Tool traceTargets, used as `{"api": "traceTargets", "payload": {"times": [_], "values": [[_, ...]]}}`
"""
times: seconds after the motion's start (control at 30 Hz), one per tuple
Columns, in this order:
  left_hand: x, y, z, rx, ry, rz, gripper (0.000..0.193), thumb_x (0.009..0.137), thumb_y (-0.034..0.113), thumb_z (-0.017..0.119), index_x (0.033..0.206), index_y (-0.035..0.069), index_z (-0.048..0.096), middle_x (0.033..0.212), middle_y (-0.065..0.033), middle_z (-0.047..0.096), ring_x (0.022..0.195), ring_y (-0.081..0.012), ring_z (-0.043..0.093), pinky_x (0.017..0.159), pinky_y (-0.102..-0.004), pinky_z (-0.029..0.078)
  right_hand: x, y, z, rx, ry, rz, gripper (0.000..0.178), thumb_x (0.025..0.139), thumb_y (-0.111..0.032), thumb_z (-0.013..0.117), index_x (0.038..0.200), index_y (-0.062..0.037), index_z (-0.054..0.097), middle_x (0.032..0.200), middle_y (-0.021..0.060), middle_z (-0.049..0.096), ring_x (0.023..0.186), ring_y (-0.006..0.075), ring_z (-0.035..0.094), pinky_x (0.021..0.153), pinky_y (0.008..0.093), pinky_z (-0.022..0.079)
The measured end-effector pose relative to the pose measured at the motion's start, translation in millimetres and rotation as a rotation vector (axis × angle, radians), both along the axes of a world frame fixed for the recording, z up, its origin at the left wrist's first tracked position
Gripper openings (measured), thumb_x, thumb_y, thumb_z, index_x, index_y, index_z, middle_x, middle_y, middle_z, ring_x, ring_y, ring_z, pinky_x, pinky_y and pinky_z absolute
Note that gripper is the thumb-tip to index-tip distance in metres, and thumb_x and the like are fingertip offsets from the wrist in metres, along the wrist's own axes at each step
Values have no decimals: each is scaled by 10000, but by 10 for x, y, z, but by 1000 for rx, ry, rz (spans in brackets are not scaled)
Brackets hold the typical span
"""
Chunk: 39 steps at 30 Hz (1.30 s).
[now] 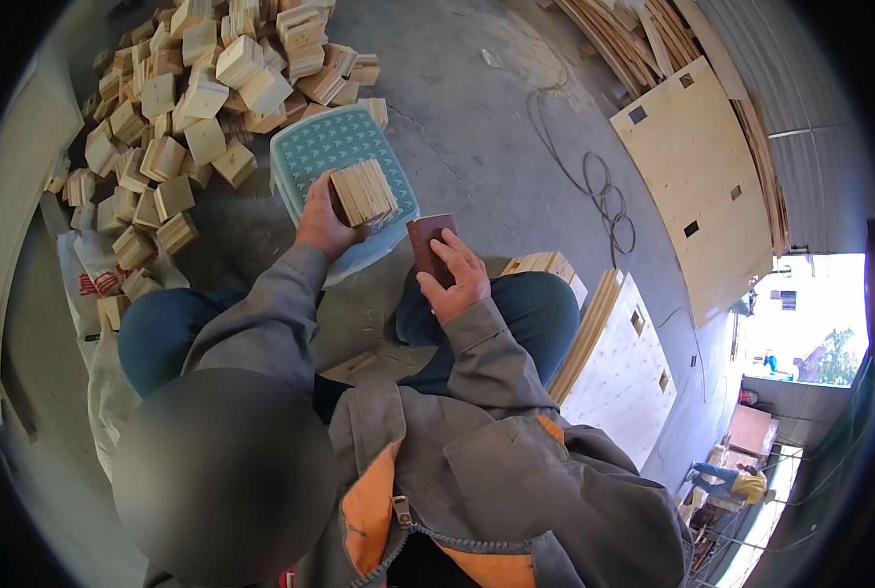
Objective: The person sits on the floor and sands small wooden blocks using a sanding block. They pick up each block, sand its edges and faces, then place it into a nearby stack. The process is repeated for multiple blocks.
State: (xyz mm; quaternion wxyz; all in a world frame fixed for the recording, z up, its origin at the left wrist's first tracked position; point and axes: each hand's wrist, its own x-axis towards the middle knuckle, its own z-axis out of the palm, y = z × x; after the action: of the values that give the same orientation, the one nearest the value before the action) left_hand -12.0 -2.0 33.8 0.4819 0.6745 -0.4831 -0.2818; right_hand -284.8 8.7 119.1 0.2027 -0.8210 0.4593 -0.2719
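My left hand [328,221] grips a squarish block of stacked plywood [364,192] from its left side. The block is on or just over the top of a light blue plastic stool [336,134] with a raised pattern; I cannot tell whether it touches. In my right hand [457,277], to the right of the stool and over my right knee, is a flat reddish-brown sanding block [431,244], held between thumb and fingers. The two held things are apart.
Many plywood blocks [205,97] lie heaped at the far left, with a white sack [99,269] nearer me. Cut plywood panels [626,363] stand by my right knee. A cable [594,186] loops across the floor. At the far right, a person [743,484] bends over.
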Motion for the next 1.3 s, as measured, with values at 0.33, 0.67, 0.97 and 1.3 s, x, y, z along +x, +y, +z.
{"api": "traceTargets", "payload": {"times": [0.33,0.67,0.97,1.3], "values": [[36,17,110,18,204,-48,1049,654,230,974,1530,39,430,1511,-200,493,1415,-345,515,1193,-438,446,-13,-81,-163,147,-207,-99,610,791,-179,885,1367,-103,696,1525,154,610,1330,391,609,1103,470,519],[121,137,201,-230,-461,0,959,644,162,973,1462,90,476,1547,-160,479,1546,-414,361,1246,-471,402,-18,-143,-143,212,-291,-122,612,811,-184,886,1379,-76,684,1536,180,592,1350,372,616,1087,445,544],[-2,357,292,-269,-559,-82,733,648,201,981,1273,110,608,1444,-125,576,1461,-399,481,1178,-496,434,140,-193,-252,260,-281,-107,599,834,-187,863,1389,-55,679,1561,176,568,1372,352,606,1098,423,537],[-151,231,530,-258,-648,-2,582,700,249,950,1198,102,686,1432,-125,604,1429,-381,508,1188,-516,413,77,-197,-229,297,-261,-144,608,824,-201,865,1384,-51,682,1552,171,575,1371,351,606,1114,419,531]]}}
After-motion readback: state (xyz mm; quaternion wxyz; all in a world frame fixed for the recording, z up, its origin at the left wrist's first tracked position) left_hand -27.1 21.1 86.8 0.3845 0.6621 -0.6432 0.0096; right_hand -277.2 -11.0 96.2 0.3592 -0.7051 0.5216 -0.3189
